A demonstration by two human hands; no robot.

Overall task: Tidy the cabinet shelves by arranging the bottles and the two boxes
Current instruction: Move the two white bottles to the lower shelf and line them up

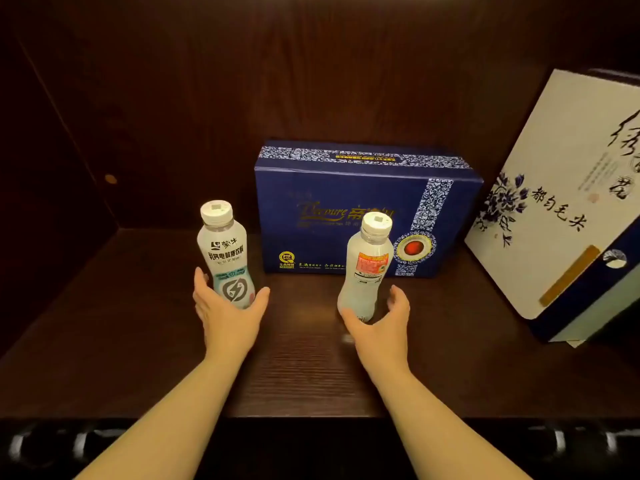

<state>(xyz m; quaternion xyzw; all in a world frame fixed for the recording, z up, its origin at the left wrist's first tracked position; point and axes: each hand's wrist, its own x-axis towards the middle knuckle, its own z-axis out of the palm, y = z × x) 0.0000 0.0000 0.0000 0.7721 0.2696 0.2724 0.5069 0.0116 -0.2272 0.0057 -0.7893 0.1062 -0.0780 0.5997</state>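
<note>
Two white-capped drink bottles stand upright on the dark wooden shelf. The left bottle shows its printed label; the right bottle shows a red-and-white label. My left hand cups the base of the left bottle with fingers spread on both sides. My right hand is open around the base of the right bottle in the same way. Neither bottle is lifted. A dark blue box stands against the back wall behind the bottles. A white box with blue flowers leans at the right.
The cabinet's left side wall and back panel close in the shelf. Bare shelf lies left of the left bottle and between the two bottles. The shelf's front edge runs below my forearms.
</note>
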